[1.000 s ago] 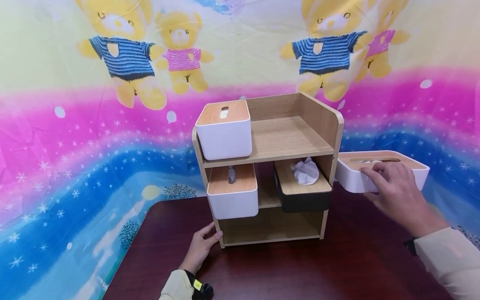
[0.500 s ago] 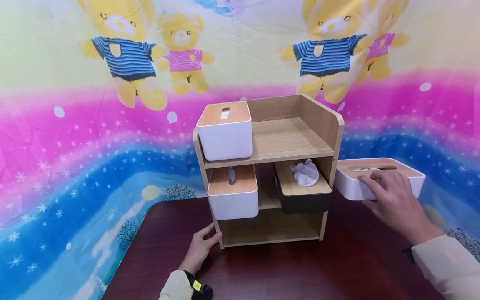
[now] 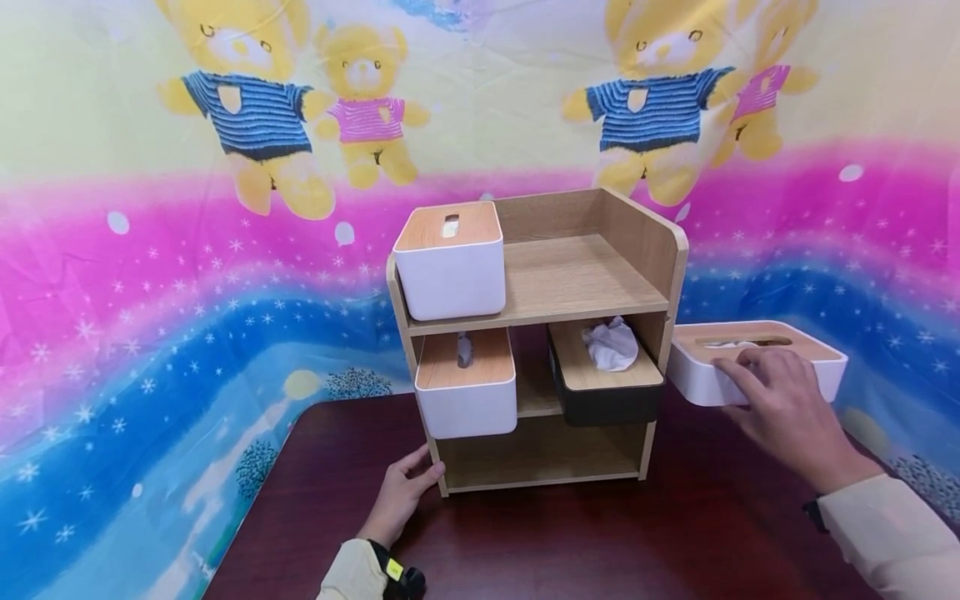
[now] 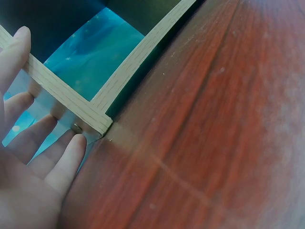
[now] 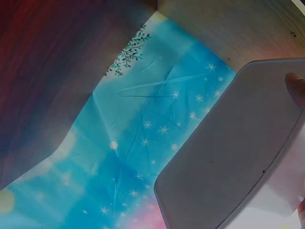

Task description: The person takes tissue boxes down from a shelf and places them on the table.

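Note:
In the head view, my right hand [image 3: 787, 412] grips a white tissue box [image 3: 701, 379] with a wood-look lid, raised just right of the wooden shelf [image 3: 577, 271]. White tissue shows in the lid's long slot. The right wrist view shows the underside of the tissue box [image 5: 228, 138], with a fingertip [image 5: 295, 88] pressing on it; the other fingers are mostly hidden. Low at the shelf's left, my left hand [image 3: 401, 496] grips the side panel. In the left wrist view its thumb [image 4: 16, 52] lies at the panel's front edge and its fingers [image 4: 66, 160] along the outer face.
One white tissue box [image 3: 450, 279] stands on the shelf's top left. Below it, another white tissue box [image 3: 465, 408] juts from the middle level, left of a black tissue box [image 3: 611, 407] with crumpled tissue. The shelf stands on a dark red table [image 3: 570, 542] before a printed cloth [image 3: 480, 100].
The right hand has lowered the white tissue box and brought it slightly left, nearer the shelf. The left hand keeps its place on the side panel.

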Available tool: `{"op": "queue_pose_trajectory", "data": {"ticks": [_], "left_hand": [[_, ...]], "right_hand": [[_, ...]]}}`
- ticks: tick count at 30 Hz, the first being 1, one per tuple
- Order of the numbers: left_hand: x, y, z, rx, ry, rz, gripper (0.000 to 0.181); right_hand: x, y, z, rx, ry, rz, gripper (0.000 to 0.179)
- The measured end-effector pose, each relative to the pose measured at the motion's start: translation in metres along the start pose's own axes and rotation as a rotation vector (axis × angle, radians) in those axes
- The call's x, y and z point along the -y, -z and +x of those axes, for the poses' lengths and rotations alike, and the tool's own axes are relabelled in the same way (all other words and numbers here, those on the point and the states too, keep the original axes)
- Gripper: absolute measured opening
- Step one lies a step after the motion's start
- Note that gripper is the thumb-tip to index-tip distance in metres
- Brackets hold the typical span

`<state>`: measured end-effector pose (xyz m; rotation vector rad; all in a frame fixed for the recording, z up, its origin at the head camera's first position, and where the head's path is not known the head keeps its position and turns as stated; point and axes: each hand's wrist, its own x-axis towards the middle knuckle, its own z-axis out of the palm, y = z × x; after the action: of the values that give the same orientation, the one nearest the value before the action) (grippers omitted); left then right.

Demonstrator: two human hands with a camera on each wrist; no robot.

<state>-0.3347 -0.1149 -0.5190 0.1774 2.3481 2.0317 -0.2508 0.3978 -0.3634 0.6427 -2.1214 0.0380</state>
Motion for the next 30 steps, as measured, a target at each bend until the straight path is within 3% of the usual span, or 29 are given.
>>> {"op": "queue_pose_trajectory", "data": {"ticks": [9, 19, 30], "left_hand": [[0.001, 0.001, 0.001, 0.0, 0.004, 0.015, 0.069], [0.002, 0.001, 0.001, 0.007, -0.004, 0.011, 0.071], [0.002, 0.0, 0.001, 0.006, -0.012, -0.001, 0.07]], "right_hand": [[0.002, -0.004, -0.004, 0.024, -0.023, 0.002, 0.078], [-0.001, -0.01, -0.008, -0.01, 0.014, 0.013, 0.074], [0.0, -0.014, -0.016, 0.038, -0.027, 0.003, 0.078]]}}
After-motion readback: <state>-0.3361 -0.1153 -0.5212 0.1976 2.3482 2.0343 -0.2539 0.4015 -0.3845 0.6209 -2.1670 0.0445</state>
